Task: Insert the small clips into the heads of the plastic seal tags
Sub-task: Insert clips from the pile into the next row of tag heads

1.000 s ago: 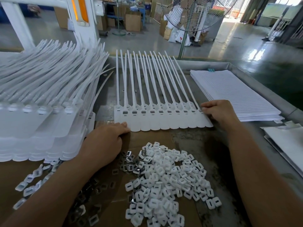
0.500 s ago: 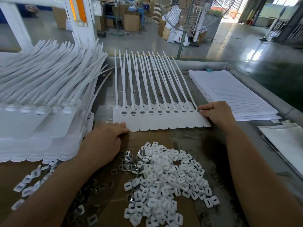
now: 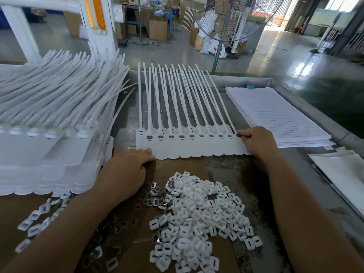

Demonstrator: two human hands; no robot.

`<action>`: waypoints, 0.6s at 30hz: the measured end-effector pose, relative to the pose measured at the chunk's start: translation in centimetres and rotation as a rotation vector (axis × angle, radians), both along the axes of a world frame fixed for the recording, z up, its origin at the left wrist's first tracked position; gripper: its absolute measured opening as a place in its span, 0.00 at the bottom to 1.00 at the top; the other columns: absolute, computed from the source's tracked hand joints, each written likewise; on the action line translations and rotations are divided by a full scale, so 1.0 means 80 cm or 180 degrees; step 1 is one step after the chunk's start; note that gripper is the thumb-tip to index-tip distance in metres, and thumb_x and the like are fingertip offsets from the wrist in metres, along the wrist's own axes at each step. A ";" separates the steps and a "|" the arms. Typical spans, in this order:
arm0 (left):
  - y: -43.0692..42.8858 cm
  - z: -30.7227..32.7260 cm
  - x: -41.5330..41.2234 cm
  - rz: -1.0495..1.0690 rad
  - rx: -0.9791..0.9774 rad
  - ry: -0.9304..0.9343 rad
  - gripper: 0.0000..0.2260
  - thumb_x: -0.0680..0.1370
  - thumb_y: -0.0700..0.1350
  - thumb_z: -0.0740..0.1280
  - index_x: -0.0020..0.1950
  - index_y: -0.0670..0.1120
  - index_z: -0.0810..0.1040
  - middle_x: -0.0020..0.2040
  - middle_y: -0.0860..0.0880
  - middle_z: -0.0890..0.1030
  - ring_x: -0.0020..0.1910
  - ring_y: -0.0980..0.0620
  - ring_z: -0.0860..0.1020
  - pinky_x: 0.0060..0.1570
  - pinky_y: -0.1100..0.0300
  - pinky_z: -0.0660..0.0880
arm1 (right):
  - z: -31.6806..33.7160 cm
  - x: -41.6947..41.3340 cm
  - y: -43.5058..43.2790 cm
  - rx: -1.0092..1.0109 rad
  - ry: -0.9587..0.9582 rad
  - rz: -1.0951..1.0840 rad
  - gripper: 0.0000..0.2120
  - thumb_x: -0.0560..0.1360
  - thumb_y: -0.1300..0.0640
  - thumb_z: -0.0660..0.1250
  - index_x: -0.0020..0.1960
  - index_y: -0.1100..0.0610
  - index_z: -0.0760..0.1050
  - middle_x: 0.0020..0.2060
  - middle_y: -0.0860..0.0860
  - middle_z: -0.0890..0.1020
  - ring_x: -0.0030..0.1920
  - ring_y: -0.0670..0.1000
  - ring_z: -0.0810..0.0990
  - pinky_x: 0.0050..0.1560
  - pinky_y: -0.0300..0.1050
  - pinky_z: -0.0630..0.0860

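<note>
Seal tag row (image 3: 189, 146) lies flat on the metal table (image 3: 242, 174) just 12 o'clock of frame centre. Heads and flags are side by side and the tails fan away toward 12. Dark inserts show in most head slots.

Left hand (image 3: 124, 174) is at the row's 7 o'clock corner. Its fingers are laid out flat, with the tips touching the bottom edge of the leftmost flags and gripping nothing.

Right hand (image 3: 256, 141) is at the row's 3 o'clock end, fingers curled, pinching the last tag at its head.

White clip pile (image 3: 199, 219) sits at 6 o'clock on the cardboard sheet (image 3: 136, 245), between the forearms. Small metal clips (image 3: 155, 198) are scattered at the pile's 10 o'clock edge, just beside the left wrist. More loose pieces (image 3: 33, 223) lie at 8 o'clock.

Tall stack of tags (image 3: 51, 146) is at 9 o'clock. Lined paper stack (image 3: 279, 117) is at 2 o'clock, touching the right hand's far side. Fan (image 3: 236, 16) stands at 1 o'clock behind the table.
</note>
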State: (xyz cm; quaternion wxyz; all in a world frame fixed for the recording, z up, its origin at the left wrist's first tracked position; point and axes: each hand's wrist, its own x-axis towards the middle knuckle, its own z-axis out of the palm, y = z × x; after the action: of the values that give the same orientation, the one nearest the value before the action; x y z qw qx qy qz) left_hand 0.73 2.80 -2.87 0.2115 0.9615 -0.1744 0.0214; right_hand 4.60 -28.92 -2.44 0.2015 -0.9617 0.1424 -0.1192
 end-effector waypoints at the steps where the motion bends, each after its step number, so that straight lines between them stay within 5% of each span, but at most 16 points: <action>1: 0.000 0.000 0.000 -0.0007 0.0006 -0.0001 0.22 0.76 0.36 0.56 0.68 0.53 0.69 0.70 0.59 0.65 0.70 0.59 0.62 0.68 0.64 0.55 | 0.000 0.000 0.000 -0.0068 0.0033 0.0039 0.14 0.78 0.63 0.59 0.59 0.57 0.78 0.58 0.56 0.79 0.55 0.57 0.76 0.48 0.39 0.66; 14: -0.001 -0.001 0.000 0.0010 0.0054 -0.0012 0.22 0.76 0.37 0.56 0.68 0.53 0.68 0.70 0.59 0.65 0.70 0.59 0.62 0.68 0.62 0.56 | 0.002 -0.007 0.003 0.0057 -0.0135 -0.0006 0.13 0.78 0.62 0.61 0.59 0.58 0.78 0.57 0.56 0.80 0.57 0.56 0.76 0.52 0.40 0.67; 18: -0.001 -0.001 0.000 0.0005 0.0054 -0.0013 0.22 0.76 0.37 0.56 0.68 0.53 0.69 0.70 0.59 0.65 0.70 0.59 0.62 0.68 0.62 0.56 | 0.023 -0.011 0.018 0.0173 -0.0570 0.0052 0.11 0.76 0.64 0.61 0.55 0.60 0.80 0.54 0.55 0.81 0.51 0.52 0.78 0.54 0.40 0.68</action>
State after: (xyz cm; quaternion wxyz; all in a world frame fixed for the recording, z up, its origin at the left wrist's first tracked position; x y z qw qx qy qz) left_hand 0.73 2.75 -2.93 0.2029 0.9633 -0.1742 0.0220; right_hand 3.71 -27.44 -0.62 0.2404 -0.9425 0.1191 -0.1991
